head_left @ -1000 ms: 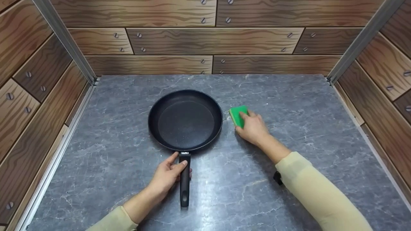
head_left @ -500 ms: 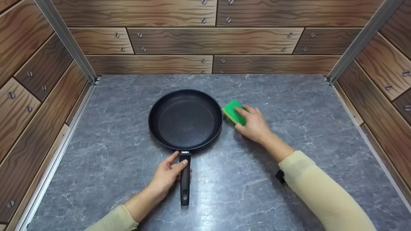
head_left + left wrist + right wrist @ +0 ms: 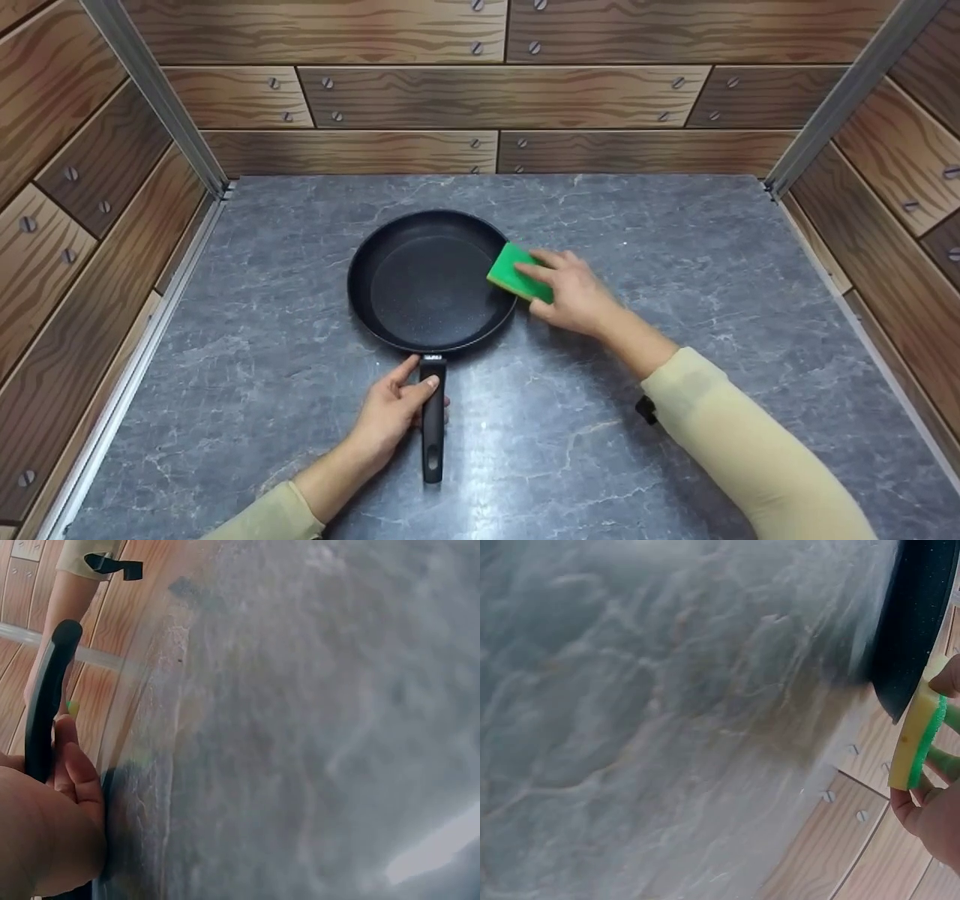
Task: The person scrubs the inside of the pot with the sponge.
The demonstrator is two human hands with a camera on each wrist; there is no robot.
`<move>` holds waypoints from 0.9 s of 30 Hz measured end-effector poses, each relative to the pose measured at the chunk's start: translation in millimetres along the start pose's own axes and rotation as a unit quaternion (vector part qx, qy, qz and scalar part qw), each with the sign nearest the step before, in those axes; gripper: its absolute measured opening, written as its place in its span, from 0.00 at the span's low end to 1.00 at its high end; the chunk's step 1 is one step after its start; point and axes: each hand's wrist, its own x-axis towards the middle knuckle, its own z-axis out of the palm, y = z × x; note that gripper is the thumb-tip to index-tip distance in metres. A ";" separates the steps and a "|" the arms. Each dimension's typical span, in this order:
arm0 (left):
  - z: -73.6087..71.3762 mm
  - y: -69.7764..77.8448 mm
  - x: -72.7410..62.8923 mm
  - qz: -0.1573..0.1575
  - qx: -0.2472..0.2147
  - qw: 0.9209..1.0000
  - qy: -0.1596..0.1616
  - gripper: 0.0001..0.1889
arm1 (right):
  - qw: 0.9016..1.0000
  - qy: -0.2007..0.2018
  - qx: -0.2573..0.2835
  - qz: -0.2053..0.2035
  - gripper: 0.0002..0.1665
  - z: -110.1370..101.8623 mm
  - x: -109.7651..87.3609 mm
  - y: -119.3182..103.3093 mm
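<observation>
A black frying pan (image 3: pixel 431 292) sits mid-table in the head view, its handle pointing toward the person. My left hand (image 3: pixel 390 405) grips that handle near the pan's body, thumb on top and fingers underneath. In the left wrist view the handle (image 3: pixel 45 705) rises out of the left hand (image 3: pixel 56 817). My right hand (image 3: pixel 574 292) pinches a green and yellow sponge (image 3: pixel 517 271), green side up, which overlaps the pan's right rim. From the right wrist, the sponge (image 3: pixel 919 739) is held by thumb and fingers right beside the pan's outer wall (image 3: pixel 907 630).
The grey marbled tabletop (image 3: pixel 300 450) surrounds the pan. Wood-print panels (image 3: pixel 495 97) enclose the back and both sides, with metal posts (image 3: pixel 832 112) at the rear corners. A black strap piece (image 3: pixel 646 410) shows at the right sleeve.
My right hand has carried the sponge leftward from the table beside the pan to over its right rim, turning it slightly. The left hand and pan have stayed in place.
</observation>
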 end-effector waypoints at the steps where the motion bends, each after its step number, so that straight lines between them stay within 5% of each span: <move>1: -0.2 -0.6 0.0 0.001 -0.007 1.000 -0.002 0.43 | 1.000 -0.005 -0.004 -0.003 0.41 -0.3 1.1 -1.8; 27: -0.2 -15.0 3.9 0.017 -0.077 0.997 -0.005 0.42 | 0.987 -0.110 -0.032 -0.113 0.28 4.5 19.7 -47.3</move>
